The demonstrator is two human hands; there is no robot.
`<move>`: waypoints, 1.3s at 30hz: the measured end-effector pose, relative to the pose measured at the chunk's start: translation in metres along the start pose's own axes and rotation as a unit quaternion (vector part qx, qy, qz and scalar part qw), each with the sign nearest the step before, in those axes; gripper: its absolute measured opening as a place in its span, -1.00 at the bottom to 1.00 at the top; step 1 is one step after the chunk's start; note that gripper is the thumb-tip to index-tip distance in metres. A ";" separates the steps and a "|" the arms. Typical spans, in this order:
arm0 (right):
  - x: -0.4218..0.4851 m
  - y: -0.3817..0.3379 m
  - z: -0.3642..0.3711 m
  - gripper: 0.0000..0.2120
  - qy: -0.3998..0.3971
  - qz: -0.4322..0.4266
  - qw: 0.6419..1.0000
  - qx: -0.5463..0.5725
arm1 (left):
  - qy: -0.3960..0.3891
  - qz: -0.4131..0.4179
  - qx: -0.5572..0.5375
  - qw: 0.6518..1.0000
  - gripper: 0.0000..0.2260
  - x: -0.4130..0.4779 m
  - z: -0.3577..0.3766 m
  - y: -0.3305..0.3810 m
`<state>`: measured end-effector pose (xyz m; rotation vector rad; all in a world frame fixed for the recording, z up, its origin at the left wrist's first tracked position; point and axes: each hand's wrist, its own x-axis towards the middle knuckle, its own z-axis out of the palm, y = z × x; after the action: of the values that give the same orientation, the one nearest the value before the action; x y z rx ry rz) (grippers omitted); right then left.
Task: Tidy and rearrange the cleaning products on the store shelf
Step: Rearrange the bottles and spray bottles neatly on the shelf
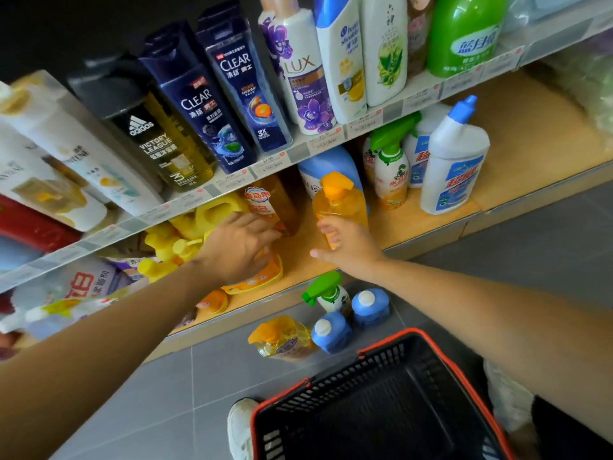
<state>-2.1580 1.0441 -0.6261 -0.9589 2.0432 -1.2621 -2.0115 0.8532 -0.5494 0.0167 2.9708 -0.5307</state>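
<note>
Right hand (351, 244) reaches to the lower part of the orange bottle (338, 200) standing upright on the lower shelf (431, 207). Its fingers curl against the bottle and the thumb sticks out sideways, so whether it truly grips cannot be told. Left hand (238, 247) stretches with relaxed, straight fingers towards the amber bottle (278, 200) just left of it, above an orange pouch (262, 280). On the floor (166, 393) below stand a green-topped spray bottle (326, 290) and two blue bottles (370, 305), near a black basket (431, 346).
</note>
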 end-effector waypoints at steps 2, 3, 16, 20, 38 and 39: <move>0.007 -0.002 0.015 -0.35 0.007 0.003 1.000 0.016 | 0.029 -0.045 0.001 0.999 -0.53 -0.025 0.005 -0.009; 0.012 -0.001 0.024 -0.32 0.013 0.004 1.000 0.020 | 0.029 -0.065 0.006 0.997 -0.47 -0.035 0.009 -0.014; 0.134 0.009 0.107 -0.03 0.093 0.052 0.986 0.126 | 0.173 -0.052 -0.088 0.980 -0.36 -0.056 0.059 -0.034; 0.158 0.020 0.103 -0.22 0.085 0.033 0.988 0.127 | 0.195 -0.049 -0.109 0.974 -0.38 -0.055 0.065 -0.034; 0.116 0.018 0.115 -0.34 0.169 -0.050 0.975 0.135 | 0.202 -0.056 -0.144 0.967 -0.40 -0.053 0.064 -0.031; 0.108 0.020 0.115 -0.34 0.171 -0.049 0.975 0.134 | 0.201 -0.055 -0.143 0.967 -0.40 -0.053 0.063 -0.032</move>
<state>-2.1419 0.9042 -0.6996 -0.7642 2.0178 -1.8074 -1.9526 0.8025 -0.5903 -0.0779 3.4342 -0.1085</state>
